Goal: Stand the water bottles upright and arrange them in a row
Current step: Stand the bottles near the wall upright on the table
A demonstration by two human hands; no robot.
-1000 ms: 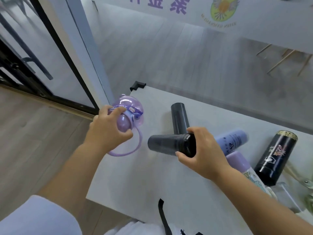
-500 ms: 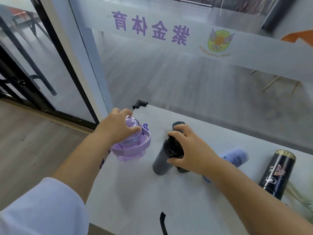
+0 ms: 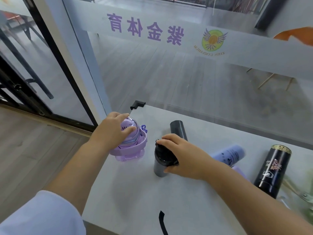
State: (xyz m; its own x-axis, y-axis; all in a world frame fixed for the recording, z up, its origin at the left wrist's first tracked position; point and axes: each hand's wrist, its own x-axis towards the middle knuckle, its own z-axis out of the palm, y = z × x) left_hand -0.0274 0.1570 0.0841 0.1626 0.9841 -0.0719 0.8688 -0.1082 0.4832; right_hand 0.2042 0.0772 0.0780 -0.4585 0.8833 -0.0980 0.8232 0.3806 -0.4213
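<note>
1. The pale grey rectangular table (image 3: 194, 197) has its far-left corner capped by a black plastic corner guard (image 3: 137, 104). The translucent purple domed water bottle (image 3: 130, 143) stands right at the left edge, near that corner, with little margin beside it.
2. The left hand (image 3: 111, 133) is closed over the purple bottle's clear dome, fingers wrapped on top.
3. The right hand (image 3: 183, 156) grips the lid end of the smoky dark grey cylindrical bottle (image 3: 162, 161), which stands upright just right of the purple one, apart from it.
4. A second dark grey cylinder bottle (image 3: 177, 130) lies on its side behind the right hand; whether they touch is hard to tell.
5. The near half of the table offers open surface, apart from a black strap (image 3: 162, 223) at the front edge.
6. To the right lie a lavender flask with small dark print (image 3: 227, 155), too blurred to read, and a glossy black flask with a gold-patterned cap and white emblem (image 3: 271, 170), both on their sides.
7. The glass partition (image 3: 169, 73) behind carries mirrored purple characters 紫金体育 and a winged yellow-green logo (image 3: 213, 39).
8. The floor is grey wood planking.
</note>
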